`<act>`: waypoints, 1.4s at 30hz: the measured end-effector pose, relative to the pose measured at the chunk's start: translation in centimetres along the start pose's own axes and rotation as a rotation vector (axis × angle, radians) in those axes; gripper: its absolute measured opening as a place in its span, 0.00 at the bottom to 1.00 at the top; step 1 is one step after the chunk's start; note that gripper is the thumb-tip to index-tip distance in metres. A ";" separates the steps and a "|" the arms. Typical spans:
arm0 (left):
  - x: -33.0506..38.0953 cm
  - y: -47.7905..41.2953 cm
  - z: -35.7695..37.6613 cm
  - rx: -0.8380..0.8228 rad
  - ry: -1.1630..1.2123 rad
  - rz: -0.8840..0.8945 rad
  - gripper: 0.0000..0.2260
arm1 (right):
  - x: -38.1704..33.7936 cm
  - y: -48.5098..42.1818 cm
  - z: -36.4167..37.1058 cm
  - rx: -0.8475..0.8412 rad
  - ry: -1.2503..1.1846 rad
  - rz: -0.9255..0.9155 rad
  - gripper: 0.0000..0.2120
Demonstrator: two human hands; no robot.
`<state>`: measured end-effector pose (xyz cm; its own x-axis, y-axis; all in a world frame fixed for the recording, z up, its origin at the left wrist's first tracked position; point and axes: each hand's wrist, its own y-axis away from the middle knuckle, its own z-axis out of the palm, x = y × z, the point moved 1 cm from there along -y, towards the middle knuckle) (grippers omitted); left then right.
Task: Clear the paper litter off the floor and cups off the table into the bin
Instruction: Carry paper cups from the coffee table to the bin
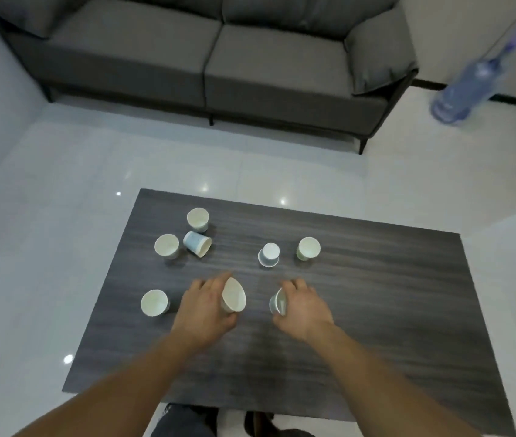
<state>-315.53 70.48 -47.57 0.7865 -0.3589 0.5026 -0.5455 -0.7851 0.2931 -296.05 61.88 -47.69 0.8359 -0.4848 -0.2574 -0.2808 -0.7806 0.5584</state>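
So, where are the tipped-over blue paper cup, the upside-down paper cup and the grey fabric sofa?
Tipped-over blue paper cup [194,242]: head view, its side wall.
Upside-down paper cup [271,250]: head view, its upturned base.
Grey fabric sofa [282,63]: head view, right seat cushion.

Head cam, looking fwd/down over table [360,310], close.

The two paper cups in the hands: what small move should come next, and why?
Probably slide the right cup into the left cup. The left hand and right hand each grip one tilted paper cup, and six more cups remain on the table. Nesting would free one hand for them. No bin is in view.
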 end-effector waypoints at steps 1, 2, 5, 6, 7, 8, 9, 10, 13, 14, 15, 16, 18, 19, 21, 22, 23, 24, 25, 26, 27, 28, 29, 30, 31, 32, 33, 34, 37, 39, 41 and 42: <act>1.0 0.3 -0.3 -0.010 0.011 0.037 0.35 | 0.5 1.5 -0.6 0.021 -0.024 0.031 0.30; 2.1 0.5 -0.6 -0.026 0.024 0.082 0.34 | 0.8 3.1 -1.2 0.050 -0.041 0.059 0.31; 5.2 0.7 -1.6 -0.060 0.011 0.268 0.34 | 1.6 7.6 -2.5 0.155 -0.071 0.152 0.32; 6.4 0.9 -1.9 -0.081 0.000 0.318 0.35 | 1.7 9.3 -2.6 0.180 -0.093 0.197 0.33; 7.6 1.2 -2.2 -0.098 -0.012 0.355 0.35 | 1.9 10.9 -2.6 0.214 -0.118 0.236 0.33; 8.7 1.6 -2.4 -0.111 -0.023 0.389 0.36 | 2.1 12.5 -2.5 0.243 -0.133 0.267 0.33; 9.9 2.1 -2.5 -0.127 -0.033 0.426 0.36 | 2.2 14.2 -2.2 0.270 -0.149 0.297 0.33; 11.1 2.7 -2.4 -0.146 -0.045 0.465 0.36 | 2.5 16.0 -1.8 0.299 -0.173 0.331 0.33; 15.3 5.3 -1.3 -0.208 -0.083 0.617 0.36 | 4.0 21.8 0.1 0.368 -0.249 0.444 0.32; 16.7 6.5 -0.6 -0.241 -0.110 0.679 0.36 | 4.7 23.9 0.9 0.392 -0.277 0.492 0.31; 18.9 8.1 0.7 -0.284 -0.147 0.765 0.36 | 5.7 26.8 2.2 0.426 -0.322 0.561 0.31; 19.8 8.9 1.4 -0.309 -0.165 0.799 0.36 | 6.3 28.2 2.8 0.436 -0.339 0.592 0.31; 23.0 11.8 3.6 -0.363 -0.199 0.901 0.36 | 8.0 32.6 5.2 0.476 -0.397 0.697 0.30; 24.7 13.6 4.9 -0.389 -0.227 0.958 0.36 | 9.0 35.1 6.5 0.503 -0.433 0.748 0.30; 28.1 17.4 7.6 -0.435 -0.272 1.064 0.36 | 10.8 40.0 9.3 0.551 -0.490 0.849 0.31; 29.7 19.5 9.0 -0.453 -0.292 1.113 0.36 | 11.6 42.6 10.8 0.565 -0.516 0.895 0.32; 31.3 21.8 10.4 -0.472 -0.312 1.162 0.36 | 12.5 45.1 12.4 0.579 -0.541 0.940 0.33; 32.9 24.1 12.0 -0.496 -0.329 1.207 0.36 | 13.4 47.7 14.1 0.593 -0.565 0.986 0.34; 34.5 26.5 13.7 -0.521 -0.345 1.249 0.36 | 14.2 50.3 15.7 0.609 -0.589 1.030 0.34; 36.0 29.0 15.5 -0.550 -0.359 1.283 0.36 | 15.1 53.1 17.5 0.624 -0.611 1.074 0.35; 37.3 31.7 17.3 -0.578 -0.369 1.313 0.37 | 15.9 55.9 19.2 0.633 -0.633 1.116 0.35; 38.6 34.4 19.1 -0.604 -0.372 1.348 0.37 | 16.7 58.9 20.8 0.637 -0.655 1.160 0.35; 39.7 37.3 21.0 -0.629 -0.372 1.395 0.37 | 17.4 61.9 22.5 0.643 -0.671 1.207 0.35; 40.8 40.1 22.8 -0.652 -0.374 1.442 0.37 | 18.1 64.8 24.1 0.652 -0.686 1.253 0.35; 41.7 42.9 24.5 -0.679 -0.374 1.483 0.37 | 18.7 67.6 25.6 0.663 -0.705 1.301 0.35; 42.6 45.6 26.0 -0.712 -0.370 1.511 0.37 | 19.1 70.3 27.0 0.671 -0.726 1.349 0.35; 43.3 48.1 27.3 -0.742 -0.363 1.530 0.37 | 19.5 72.7 28.2 0.677 -0.748 1.392 0.35; 44.1 50.5 28.6 -0.770 -0.357 1.546 0.37 | 19.8 74.9 29.3 0.681 -0.769 1.429 0.35; 46.6 56.2 32.2 -0.833 -0.370 1.599 0.37 | 21.2 80.3 32.4 0.710 -0.823 1.520 0.35; 48.2 58.9 34.6 -0.863 -0.388 1.628 0.37 | 22.4 82.8 34.3 0.728 -0.858 1.570 0.35; 49.8 61.1 37.1 -0.898 -0.411 1.654 0.37 | 23.9 84.7 36.2 0.724 -0.906 1.611 0.35; 50.5 62.0 38.5 -0.917 -0.423 1.662 0.37 | 24.8 85.3 37.0 0.720 -0.928 1.623 0.35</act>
<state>-298.50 -15.76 -35.27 -0.6597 -0.5367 0.5260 -0.5518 0.8211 0.1459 -316.72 -31.32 -35.58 -0.7305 -0.6042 -0.3183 -0.6829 0.6420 0.3485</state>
